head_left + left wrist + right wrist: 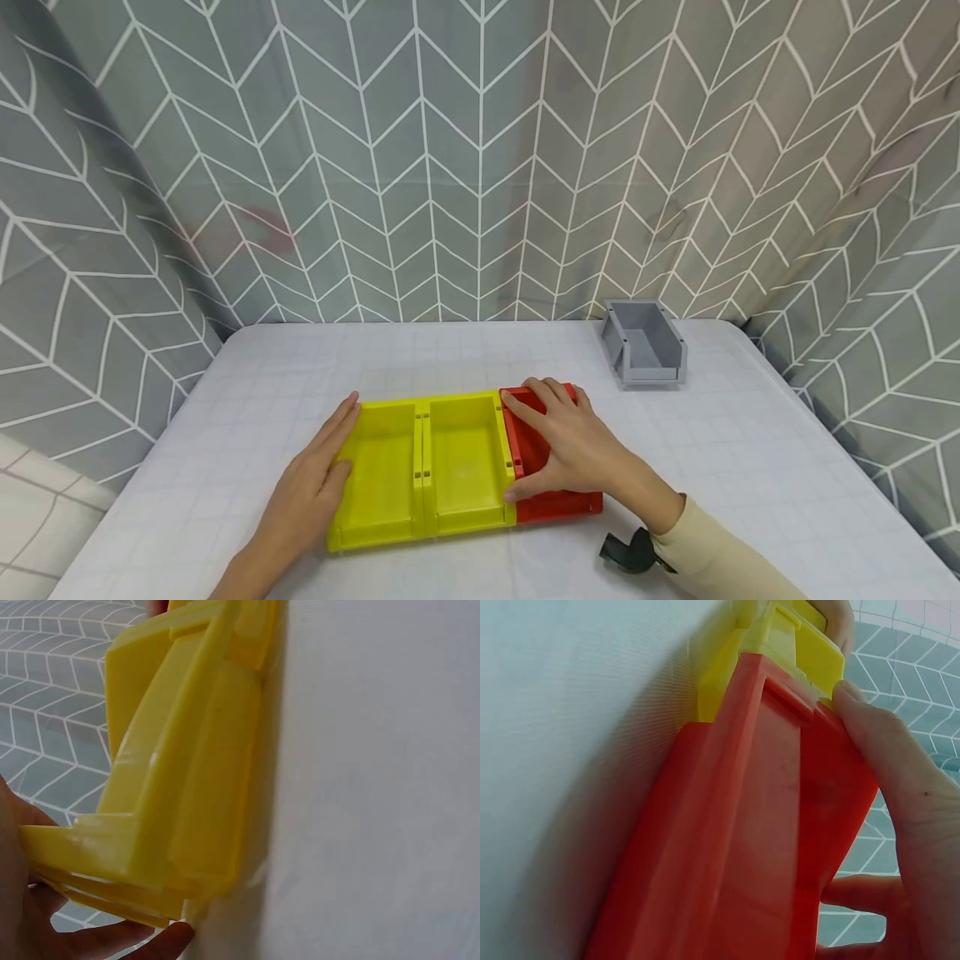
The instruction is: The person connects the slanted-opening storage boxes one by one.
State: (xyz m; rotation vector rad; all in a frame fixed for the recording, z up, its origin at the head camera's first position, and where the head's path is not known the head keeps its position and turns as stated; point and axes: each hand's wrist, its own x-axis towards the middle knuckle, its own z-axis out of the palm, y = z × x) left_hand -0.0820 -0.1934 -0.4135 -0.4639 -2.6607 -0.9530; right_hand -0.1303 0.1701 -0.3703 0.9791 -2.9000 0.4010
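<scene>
Two yellow storage bins, the left one [380, 471] and the middle one [467, 454], stand side by side on the table with a red bin [558, 506] against their right end. My left hand [307, 487] holds the left yellow bin's outer side wall, thumb over the rim and fingers along the outside. Across the red bin spreads my right hand [573, 442], gripping it. Its thumb [881, 739] lies at the seam between red and yellow, and its other fingers reach to the far side. Part of the red bin's inside is hidden under this hand.
A grey bin [645, 346] stands at the back right of the white-covered table [480, 354]. A small black object [630, 550] shows beside the right wrist, at the sleeve [712, 546]. Grey curtains with a white chevron pattern [480, 167] hang behind and at both sides.
</scene>
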